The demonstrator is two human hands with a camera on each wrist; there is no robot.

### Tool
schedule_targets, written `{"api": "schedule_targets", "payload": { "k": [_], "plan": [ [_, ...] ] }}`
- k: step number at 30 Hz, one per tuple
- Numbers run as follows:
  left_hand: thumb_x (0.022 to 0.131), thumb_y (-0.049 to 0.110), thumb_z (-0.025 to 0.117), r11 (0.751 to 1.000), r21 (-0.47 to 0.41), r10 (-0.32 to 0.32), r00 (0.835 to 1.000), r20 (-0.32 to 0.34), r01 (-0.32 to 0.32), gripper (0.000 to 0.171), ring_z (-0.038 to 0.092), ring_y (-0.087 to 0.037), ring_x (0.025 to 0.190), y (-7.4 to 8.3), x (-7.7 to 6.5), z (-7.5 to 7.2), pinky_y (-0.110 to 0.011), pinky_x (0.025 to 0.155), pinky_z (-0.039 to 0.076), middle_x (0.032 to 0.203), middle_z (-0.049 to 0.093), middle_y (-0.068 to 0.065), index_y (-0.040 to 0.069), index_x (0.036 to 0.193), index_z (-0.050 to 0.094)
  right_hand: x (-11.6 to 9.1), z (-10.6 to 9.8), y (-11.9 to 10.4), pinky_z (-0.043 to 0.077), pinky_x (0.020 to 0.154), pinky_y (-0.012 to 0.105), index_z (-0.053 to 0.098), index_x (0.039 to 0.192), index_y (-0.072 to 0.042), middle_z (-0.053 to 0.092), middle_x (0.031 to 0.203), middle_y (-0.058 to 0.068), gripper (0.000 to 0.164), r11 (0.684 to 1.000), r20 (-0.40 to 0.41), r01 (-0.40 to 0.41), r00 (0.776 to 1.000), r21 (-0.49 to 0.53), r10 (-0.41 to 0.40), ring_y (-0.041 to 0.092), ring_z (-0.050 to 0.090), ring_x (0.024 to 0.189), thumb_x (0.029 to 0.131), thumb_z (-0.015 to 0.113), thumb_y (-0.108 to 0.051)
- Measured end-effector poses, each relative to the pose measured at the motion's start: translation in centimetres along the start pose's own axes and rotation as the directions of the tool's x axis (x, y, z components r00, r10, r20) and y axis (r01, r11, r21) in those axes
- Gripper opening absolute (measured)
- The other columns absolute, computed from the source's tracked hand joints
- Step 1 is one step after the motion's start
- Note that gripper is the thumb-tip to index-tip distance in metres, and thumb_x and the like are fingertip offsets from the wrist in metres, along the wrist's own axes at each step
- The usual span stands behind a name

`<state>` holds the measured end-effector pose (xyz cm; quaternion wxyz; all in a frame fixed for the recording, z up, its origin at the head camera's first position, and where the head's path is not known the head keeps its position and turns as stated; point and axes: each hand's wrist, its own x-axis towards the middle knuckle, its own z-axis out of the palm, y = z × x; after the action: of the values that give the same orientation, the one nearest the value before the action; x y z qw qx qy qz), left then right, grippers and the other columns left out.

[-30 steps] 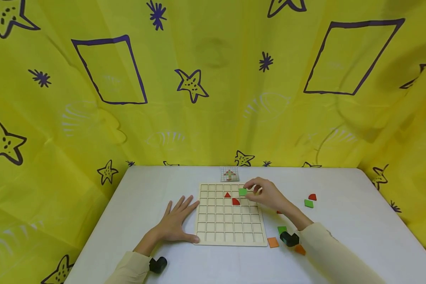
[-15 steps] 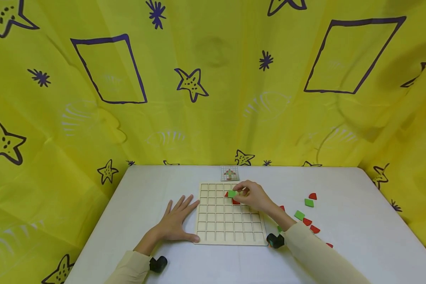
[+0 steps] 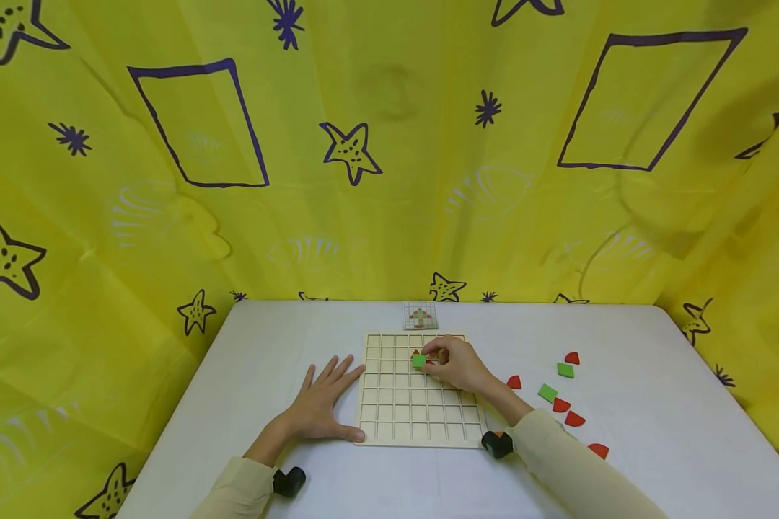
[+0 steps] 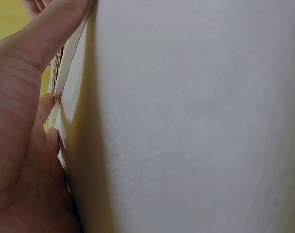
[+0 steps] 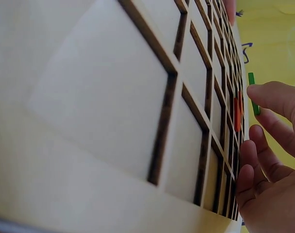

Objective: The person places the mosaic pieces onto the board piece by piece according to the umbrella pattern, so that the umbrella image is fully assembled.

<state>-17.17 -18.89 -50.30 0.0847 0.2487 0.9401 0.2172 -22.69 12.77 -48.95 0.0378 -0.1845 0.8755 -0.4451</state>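
A pale wooden grid board (image 3: 402, 414) lies flat on the white table. My left hand (image 3: 321, 404) has its fingers spread, with thumb and fingertips against the board's left edge. Between thumb and index finger, my right hand (image 3: 457, 369) pinches a green square tile (image 3: 418, 360). The right wrist view shows this green tile (image 5: 254, 93) edge-on, close over the board, with red pieces (image 5: 237, 114) set in cells beneath. From the head, a red triangle (image 3: 416, 352) peeks out just behind the tile. The red quarter-circle beside it is mostly hidden by my fingers.
A small pattern card (image 3: 420, 316) lies behind the board. To the right are loose pieces: red quarter-circles (image 3: 575, 418), a green square (image 3: 548, 393) and a green parallelogram (image 3: 565, 370). My right forearm reaches across the board's right edge. A yellow curtain (image 3: 389, 216) hangs behind the table.
My right hand has carried the green square tile leftward over the board, then slightly nearer, to just in front of the red triangle. My left hand has stayed at the board's edge.
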Motion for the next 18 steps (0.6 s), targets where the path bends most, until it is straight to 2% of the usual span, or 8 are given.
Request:
{"api": "schedule_targets", "payload": {
  "k": [7,15,18],
  "plan": [
    [0.067,0.071,0.083,1.000,0.005,0.017,0.999,-0.030,-0.017,0.120,0.008,-0.040,0.157,-0.8,0.2,0.8,-0.072,0.118,-0.002,0.171,0.018,-0.011,0.020,0.163,0.031,0.0,0.1,0.1,0.042,0.062,0.025,0.076,0.104,-0.007,0.066,0.093,0.003,0.018,0.999,0.003,-0.032,0.999,-0.013,0.032,0.015,0.050,0.073,0.087,0.082,-0.006],
    [0.066,0.070,0.084,1.000,-0.012,-0.008,1.000,-0.014,0.008,0.121,0.006,-0.039,0.157,-0.8,0.3,0.7,-0.072,0.118,-0.005,0.171,0.017,-0.010,0.021,0.163,0.031,0.1,0.6,0.1,0.043,0.068,0.027,0.078,0.104,-0.006,0.065,0.094,0.001,0.020,0.998,-0.004,-0.027,1.000,-0.055,0.027,0.016,0.049,0.078,0.085,0.084,-0.007],
    [0.066,0.075,0.082,1.000,0.004,0.004,0.999,-0.041,-0.004,0.121,0.007,-0.038,0.158,-1.2,0.3,1.2,-0.072,0.118,-0.003,0.171,0.017,-0.009,0.023,0.163,0.032,0.1,0.8,0.0,0.044,0.070,0.028,0.078,0.103,-0.006,0.065,0.093,0.001,0.020,0.998,-0.004,-0.023,1.000,-0.066,0.023,0.016,0.050,0.079,0.084,0.084,-0.007]
  ]
}}
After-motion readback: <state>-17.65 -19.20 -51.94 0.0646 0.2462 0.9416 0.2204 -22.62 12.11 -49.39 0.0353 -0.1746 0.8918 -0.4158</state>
